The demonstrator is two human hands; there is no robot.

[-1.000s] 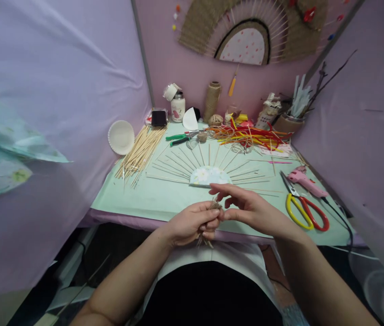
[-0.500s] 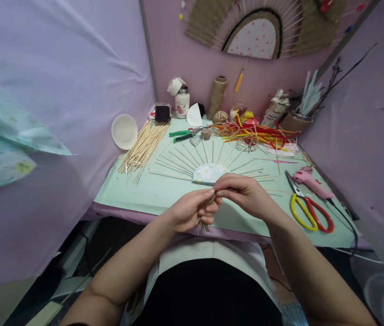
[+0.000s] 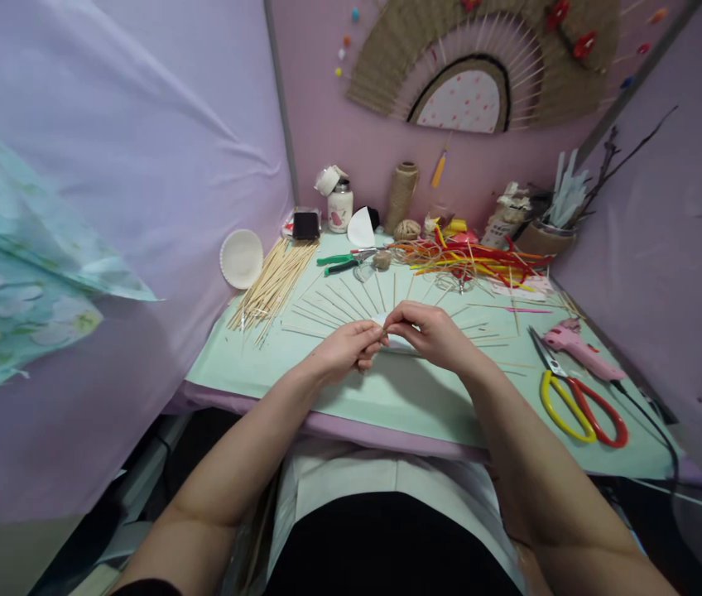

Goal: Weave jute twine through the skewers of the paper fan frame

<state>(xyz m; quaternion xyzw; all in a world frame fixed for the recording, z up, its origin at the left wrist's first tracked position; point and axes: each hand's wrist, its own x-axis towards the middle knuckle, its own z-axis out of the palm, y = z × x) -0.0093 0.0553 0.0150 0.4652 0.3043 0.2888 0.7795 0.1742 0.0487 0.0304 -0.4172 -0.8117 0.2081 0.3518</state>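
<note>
My left hand (image 3: 351, 346) is closed, thumb pressed on its curled fingers. My right hand (image 3: 430, 333) pinches at the same spot, its fingertips against those of the left. Between them is a small bit of brown twine (image 3: 383, 332); most of it is hidden by the fingers. Both hands are above a half-round pale fan base (image 3: 406, 346), which they largely cover. Thin sticks (image 3: 344, 303) spread outward from this base like rays on the pale green tabletop (image 3: 301, 377).
Bamboo sticks (image 3: 276, 277) lie in a pile at left beside a white paper plate (image 3: 241, 259). Green-handled pliers (image 3: 335, 261) and red and yellow strips (image 3: 481, 266) lie behind. Scissors (image 3: 565, 406) and a pink glue gun (image 3: 584, 348) are at right. A twine spool (image 3: 401, 199) stands at the back.
Both hands have moved forward from the table's front edge to over the fan base. The twine that hung below my left hand is now hidden. The view has shifted slightly.
</note>
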